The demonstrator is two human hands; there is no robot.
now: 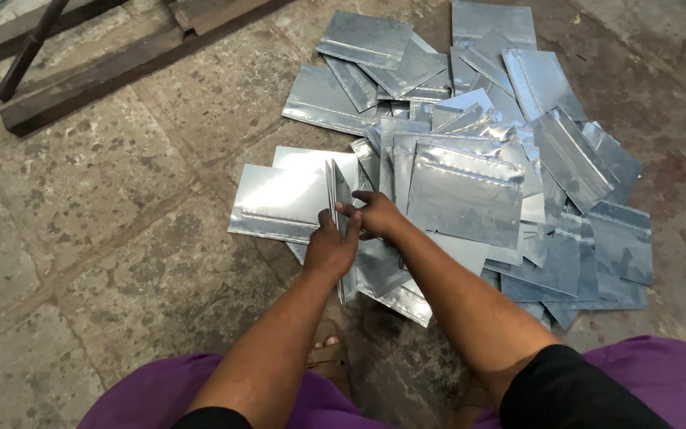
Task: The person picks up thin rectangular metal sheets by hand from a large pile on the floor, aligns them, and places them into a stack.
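Observation:
A heap of shiny silver metal sheets (510, 119) with folded seams lies spread on the stone floor. Near its left edge, a thin stack of sheets (341, 191) stands on edge between both hands. My left hand (329, 245) grips the stack from the near side. My right hand (375, 214) reaches across from the right, fingers pressed on the stack's top edge. A flat sheet (279, 199) lies just left of the hands.
Dark wooden beams (89, 75) and a rod (29, 48) lie at the far left on the stone floor (105, 238). My toes (329, 349) in a sandal show below the hands, with purple cloth (660, 373) over my knees.

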